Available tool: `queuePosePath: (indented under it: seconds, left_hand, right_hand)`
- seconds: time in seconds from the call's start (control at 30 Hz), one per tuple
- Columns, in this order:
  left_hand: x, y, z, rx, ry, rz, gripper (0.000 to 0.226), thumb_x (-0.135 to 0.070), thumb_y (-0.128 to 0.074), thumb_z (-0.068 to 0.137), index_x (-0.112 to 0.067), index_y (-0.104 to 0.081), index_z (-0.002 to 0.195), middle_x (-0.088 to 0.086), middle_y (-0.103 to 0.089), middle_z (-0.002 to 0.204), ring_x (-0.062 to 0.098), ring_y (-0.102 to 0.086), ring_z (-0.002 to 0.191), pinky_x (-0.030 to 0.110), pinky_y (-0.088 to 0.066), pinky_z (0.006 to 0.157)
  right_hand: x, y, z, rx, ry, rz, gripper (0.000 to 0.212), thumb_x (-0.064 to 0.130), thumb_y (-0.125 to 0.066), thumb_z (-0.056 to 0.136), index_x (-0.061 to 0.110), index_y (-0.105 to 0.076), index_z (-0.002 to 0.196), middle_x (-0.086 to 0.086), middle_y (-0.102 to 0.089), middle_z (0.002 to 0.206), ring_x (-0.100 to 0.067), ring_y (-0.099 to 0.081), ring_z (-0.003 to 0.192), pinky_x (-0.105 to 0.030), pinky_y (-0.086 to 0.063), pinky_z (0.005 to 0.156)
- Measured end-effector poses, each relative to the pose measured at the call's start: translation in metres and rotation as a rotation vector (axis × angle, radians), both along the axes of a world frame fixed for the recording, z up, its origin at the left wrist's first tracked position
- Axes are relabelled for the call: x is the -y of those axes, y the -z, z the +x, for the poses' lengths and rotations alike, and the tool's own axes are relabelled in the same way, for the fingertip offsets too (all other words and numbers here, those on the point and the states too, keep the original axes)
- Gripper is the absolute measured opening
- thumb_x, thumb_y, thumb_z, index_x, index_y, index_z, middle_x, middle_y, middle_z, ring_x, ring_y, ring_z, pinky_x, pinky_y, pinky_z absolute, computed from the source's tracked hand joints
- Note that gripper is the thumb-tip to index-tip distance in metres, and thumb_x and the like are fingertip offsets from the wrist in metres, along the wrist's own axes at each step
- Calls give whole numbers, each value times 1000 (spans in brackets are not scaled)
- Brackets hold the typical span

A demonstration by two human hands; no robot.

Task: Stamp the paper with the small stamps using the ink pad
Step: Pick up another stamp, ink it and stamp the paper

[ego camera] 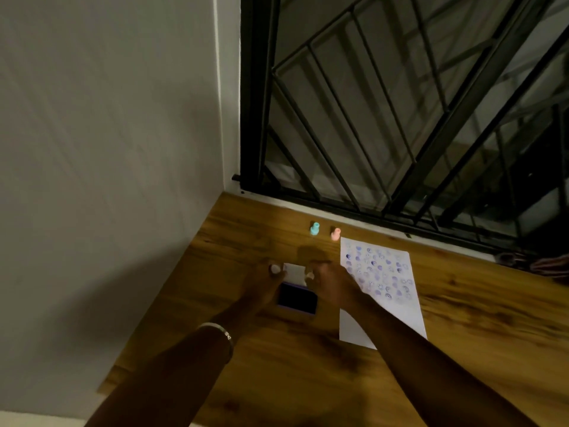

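Observation:
An open ink pad (297, 298) with a dark pad lies on the wooden table, its white lid (294, 272) hinged up behind it. My left hand (264, 283) grips the lid's left side and holds a small white stamp (275, 268) in its fingers. My right hand (331, 280) touches the lid's right side, and I cannot tell if it holds a stamp. The white paper (380, 291) lies to the right, its upper part covered in blue-purple prints. A teal stamp (314, 228) and a pink stamp (335, 233) stand behind the pad.
The wooden table (277, 359) sits in a corner, with a white wall on the left and a black barred window (400, 118) behind. A dark bundle (542, 263) lies at the far right by the sill. A metal bangle (217, 329) is on my left wrist.

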State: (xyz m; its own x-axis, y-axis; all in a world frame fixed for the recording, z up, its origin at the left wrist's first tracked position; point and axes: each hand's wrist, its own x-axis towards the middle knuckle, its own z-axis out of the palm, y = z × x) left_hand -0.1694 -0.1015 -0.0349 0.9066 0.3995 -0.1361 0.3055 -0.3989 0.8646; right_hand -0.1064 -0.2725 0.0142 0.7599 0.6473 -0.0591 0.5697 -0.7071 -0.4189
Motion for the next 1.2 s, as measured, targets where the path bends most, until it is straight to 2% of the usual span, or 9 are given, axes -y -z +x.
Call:
queuePosePath:
  seconds: [0.17, 0.27, 0.37, 0.5, 0.6, 0.7, 0.83, 0.93, 1.2]
  left_hand:
    - [-5, 8, 0, -27, 7, -45, 29, -35, -60, 91, -8, -67, 99, 3, -66, 91, 14, -58, 83, 23, -40, 60]
    - [-3, 11, -1, -7, 15, -46, 25, -28, -61, 92, -5, -66, 100, 2, -64, 91, 13, -56, 82, 22, -37, 64]
    - [-2, 14, -2, 2, 18, -8, 21, -27, -61, 91, -8, -65, 98, -3, -60, 85, 11, -55, 78, 14, -34, 56]
    - [4, 18, 0, 22, 5, -17, 11, -23, -64, 89, -12, -64, 87, -10, -54, 71, 11, -54, 72, 4, -38, 51]
    - [7, 22, 2, 33, -18, 17, 17, -22, -65, 89, -6, -67, 95, -4, -60, 82, 9, -53, 76, 0, -38, 55]
    - [8, 23, 2, 18, -17, 28, 20, -23, -64, 90, -5, -67, 99, 5, -67, 91, 9, -54, 79, 7, -35, 55]
    - [7, 18, 1, 4, -6, -9, 20, -21, -65, 89, -2, -67, 96, 5, -65, 88, 13, -57, 81, 3, -40, 56]
    - [6, 13, -1, -20, 49, 28, 19, -24, -64, 89, -6, -68, 96, 3, -67, 91, 18, -63, 87, 19, -44, 68]
    - [15, 1, 5, 1, 19, 36, 22, -26, -63, 89, -10, -64, 104, 7, -68, 97, 21, -63, 89, 25, -42, 70]
  right_hand:
    - [-1, 21, -13, 14, -58, -125, 13, 22, -58, 93, 12, -64, 99, -10, -70, 102, -24, -66, 96, -24, -45, 76]
    - [-4, 25, -13, 44, -84, -144, 11, 19, -58, 93, 9, -62, 92, -12, -70, 97, -26, -67, 91, -23, -38, 70]
    - [-5, 28, -8, 49, -124, -157, 9, 16, -61, 91, 8, -62, 87, -13, -70, 90, -26, -67, 83, -24, -37, 65]
    - [-5, 25, -1, 35, -171, -190, 10, 17, -62, 90, 7, -63, 89, -12, -69, 90, -25, -66, 83, -30, -48, 67]
    - [-7, 24, 0, 37, -179, -192, 13, 16, -62, 91, 3, -63, 91, -16, -69, 94, -27, -66, 88, -26, -42, 68]
    - [-8, 23, -3, 36, -155, -175, 14, 14, -60, 92, 1, -64, 92, -19, -69, 97, -31, -65, 92, -24, -36, 70]
    - [-11, 19, -8, 64, -158, -211, 13, 14, -58, 92, 2, -62, 97, -20, -68, 102, -32, -64, 96, -30, -42, 72]
    - [-8, 19, -14, 107, -141, -204, 18, 16, -56, 94, 3, -61, 105, -20, -68, 107, -33, -64, 100, -34, -50, 79]
    - [13, 7, -14, 50, -43, -90, 10, 17, -56, 93, 12, -64, 94, -9, -70, 94, -22, -68, 86, -33, -55, 72]
